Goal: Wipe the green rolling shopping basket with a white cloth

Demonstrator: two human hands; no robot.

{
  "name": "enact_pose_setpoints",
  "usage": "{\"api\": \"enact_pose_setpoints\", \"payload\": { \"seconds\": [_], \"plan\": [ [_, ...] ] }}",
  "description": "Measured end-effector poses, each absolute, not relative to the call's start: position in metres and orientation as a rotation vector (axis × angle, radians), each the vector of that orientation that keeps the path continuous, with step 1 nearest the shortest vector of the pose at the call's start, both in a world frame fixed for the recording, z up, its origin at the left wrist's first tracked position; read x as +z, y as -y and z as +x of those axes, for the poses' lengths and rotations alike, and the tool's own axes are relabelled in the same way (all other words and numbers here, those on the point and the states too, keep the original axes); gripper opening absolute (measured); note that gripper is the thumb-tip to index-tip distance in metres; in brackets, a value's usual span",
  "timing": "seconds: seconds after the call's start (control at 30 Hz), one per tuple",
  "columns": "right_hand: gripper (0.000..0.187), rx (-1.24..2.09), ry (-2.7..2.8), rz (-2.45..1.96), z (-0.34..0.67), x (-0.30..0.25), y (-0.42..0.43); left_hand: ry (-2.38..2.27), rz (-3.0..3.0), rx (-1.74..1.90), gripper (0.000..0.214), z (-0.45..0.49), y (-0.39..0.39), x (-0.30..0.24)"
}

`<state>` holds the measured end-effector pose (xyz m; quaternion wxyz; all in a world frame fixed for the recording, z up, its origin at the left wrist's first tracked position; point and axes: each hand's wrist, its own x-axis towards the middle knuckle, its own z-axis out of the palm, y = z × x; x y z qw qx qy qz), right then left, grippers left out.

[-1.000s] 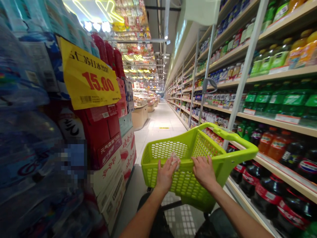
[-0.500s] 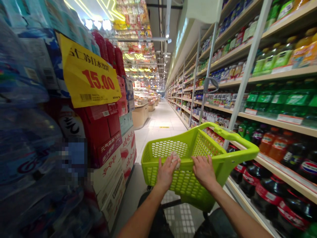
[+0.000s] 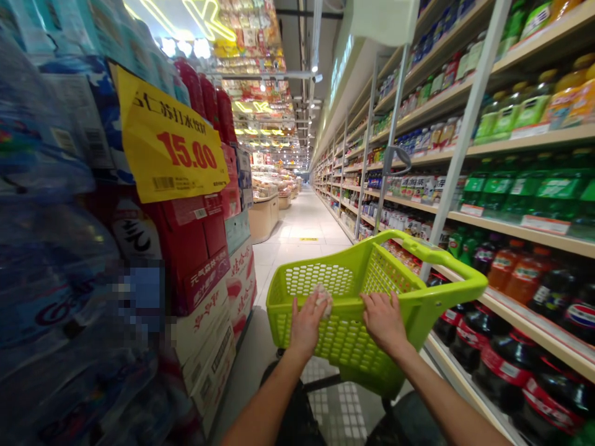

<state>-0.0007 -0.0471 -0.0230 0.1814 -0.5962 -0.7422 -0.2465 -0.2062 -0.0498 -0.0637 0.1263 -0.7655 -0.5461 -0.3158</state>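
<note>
A lime-green plastic shopping cart (image 3: pixel 346 341) with a perforated basket stands in front of me, its handle toward the right. My left hand (image 3: pixel 304 328) rests at the near side rim, pressing a crumpled whitish cloth (image 3: pixel 323 300) against it. Part of that cloth is covered by the fingers. On the same rim, further right, my right hand (image 3: pixel 383 319) has its fingers hooked over the edge, gripping the cart. Mesh openings let the floor show through the lower basket.
Shelves of bottled drinks (image 3: pixel 525 179) run along the right, close to the cart handle. Stacked drink cartons (image 3: pixel 204 260) with a yellow price sign (image 3: pixel 171 139) stand at left. A pale tiled aisle (image 3: pixel 302 217) stretches ahead past display counters (image 3: pixel 264 217).
My left hand has slid slightly left along the cart rim with the cloth. My right hand stays in place on the rim.
</note>
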Motion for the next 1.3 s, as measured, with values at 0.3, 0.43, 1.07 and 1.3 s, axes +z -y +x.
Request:
{"api": "enact_pose_setpoints", "payload": {
  "seconds": [0.3,0.43,1.07,1.3],
  "plan": [
    [0.033,-0.682,2.068,-1.712,-0.005,-0.022,0.048,1.835,-2.016,-0.88,0.063,-0.243,0.054,-0.07],
    [0.034,-0.692,2.088,-1.684,-0.001,-0.022,0.048,1.628,-2.22,-0.865,0.063,-0.204,0.051,-0.065],
    [0.035,-0.712,2.113,-1.651,0.011,-0.027,0.036,1.884,-2.121,-0.715,0.061,-0.247,0.056,-0.061],
    [0.036,-0.695,2.105,-1.649,0.011,-0.027,0.037,2.061,-1.932,-0.79,0.06,-0.256,0.053,-0.067]
  ]
}}
